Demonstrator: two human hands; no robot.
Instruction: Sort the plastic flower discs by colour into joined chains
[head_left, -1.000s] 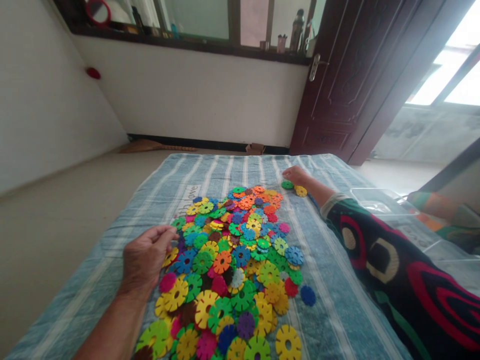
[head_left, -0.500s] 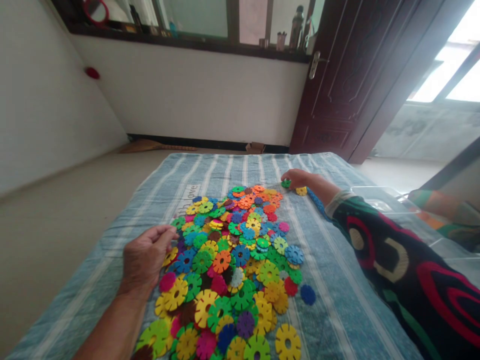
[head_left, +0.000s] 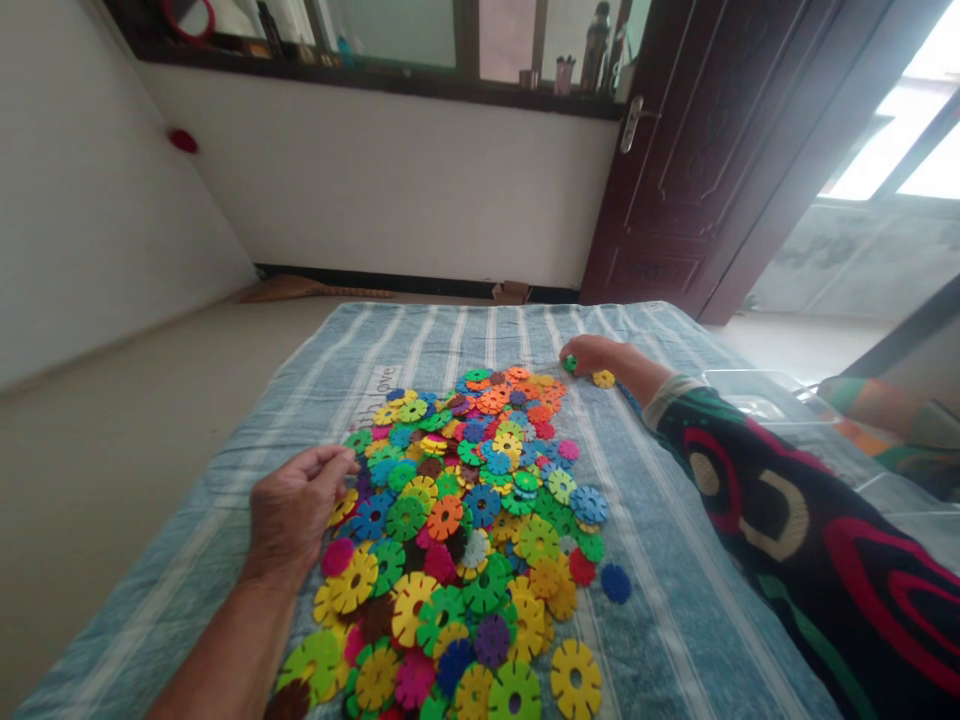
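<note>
A heap of notched plastic flower discs (head_left: 444,518) in many colours lies spread over a blue striped cloth (head_left: 645,560). At the heap's left edge rests my left hand (head_left: 300,505), thumb and fingertips pressed together; whatever they may pinch is hidden. Beyond the heap's far right corner, my right hand (head_left: 600,356) is closed with a green disc (head_left: 570,363) at its fingertips. Just below that wrist lies a yellow disc (head_left: 604,379). Something blue (head_left: 628,398) shows partly from under the right forearm.
A clear plastic box (head_left: 765,400) stands on the right, beyond my sleeve. A single dark blue disc (head_left: 616,583) lies apart, right of the heap. Behind the cloth are a white wall (head_left: 405,180), a broom (head_left: 300,288) on the floor and a dark red door (head_left: 690,150).
My right hand has shifted very slightly, and the green disc at its fingertips has turned a little. My left hand keeps its place by the heap.
</note>
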